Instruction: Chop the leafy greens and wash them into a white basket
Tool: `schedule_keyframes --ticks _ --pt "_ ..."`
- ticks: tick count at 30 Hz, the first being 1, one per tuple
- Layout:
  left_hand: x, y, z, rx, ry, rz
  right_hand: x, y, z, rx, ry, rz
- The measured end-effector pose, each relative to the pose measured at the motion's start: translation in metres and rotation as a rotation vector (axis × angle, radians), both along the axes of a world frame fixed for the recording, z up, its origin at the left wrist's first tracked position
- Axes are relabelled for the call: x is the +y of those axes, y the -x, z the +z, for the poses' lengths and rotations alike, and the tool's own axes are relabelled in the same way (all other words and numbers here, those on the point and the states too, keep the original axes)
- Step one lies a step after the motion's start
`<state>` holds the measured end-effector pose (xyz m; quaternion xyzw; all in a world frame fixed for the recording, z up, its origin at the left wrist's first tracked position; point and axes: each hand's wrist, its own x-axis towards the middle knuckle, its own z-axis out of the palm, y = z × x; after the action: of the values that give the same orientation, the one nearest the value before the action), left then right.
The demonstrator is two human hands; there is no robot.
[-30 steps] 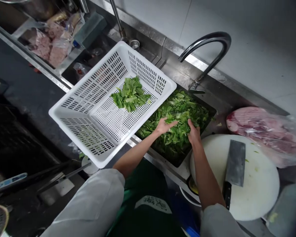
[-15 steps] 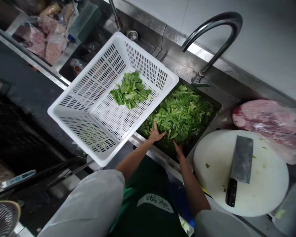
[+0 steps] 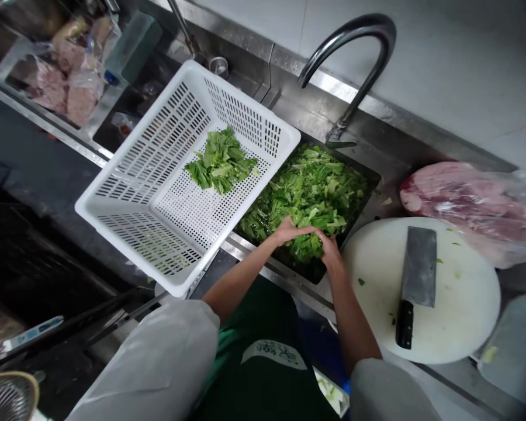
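The bare left hand [image 3: 288, 231] and right hand [image 3: 330, 250] grasped chopped green leaves [image 3: 314, 190]. Both were near the steel sink's front edge [image 3: 281, 279].

A second ago the left hand [image 3: 289, 231] and right hand [image 3: 329, 247] stood apart, farther into the sink [image 3: 289, 280], with greens [image 3: 319, 193] between them; half a second ago they were spread near its front edge. Now the hands have closed in on each other, touching or nearly so, and a bunch bulges between them. The right forearm [image 3: 350, 310] has uncovered a leaf scrap [image 3: 362, 282] on the board [image 3: 460, 316] since the first picture, and the view has shifted since the second.
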<state>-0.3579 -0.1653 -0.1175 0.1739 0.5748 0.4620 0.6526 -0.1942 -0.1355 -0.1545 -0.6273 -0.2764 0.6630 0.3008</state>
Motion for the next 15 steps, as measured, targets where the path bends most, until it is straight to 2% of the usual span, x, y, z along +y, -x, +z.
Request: schedule_keyframes --ticks 4,7,9,11,13,15 --pt "0.022 0.026 0.039 0.064 -0.122 0.087 0.046 -0.006 0.046 -0.081 -0.172 -0.07" --pt "0.029 0.041 0.05 0.202 -0.131 0.137 0.073 -0.008 0.068 -0.324 -0.259 -0.04" --pt "0.03 0.048 0.045 0.299 -0.123 0.116 0.081 -0.006 0.071 -0.447 -0.33 0.061" --pt "0.027 0.054 0.032 0.379 -0.109 0.039 0.083 0.0 0.066 -0.432 -0.331 0.273" --pt "0.023 0.062 0.015 0.452 -0.087 -0.045 0.085 0.006 0.052 -0.405 -0.261 0.463" --pt "0.016 0.071 -0.003 0.557 -0.046 -0.077 0.09 0.009 0.031 -0.479 -0.26 0.503"
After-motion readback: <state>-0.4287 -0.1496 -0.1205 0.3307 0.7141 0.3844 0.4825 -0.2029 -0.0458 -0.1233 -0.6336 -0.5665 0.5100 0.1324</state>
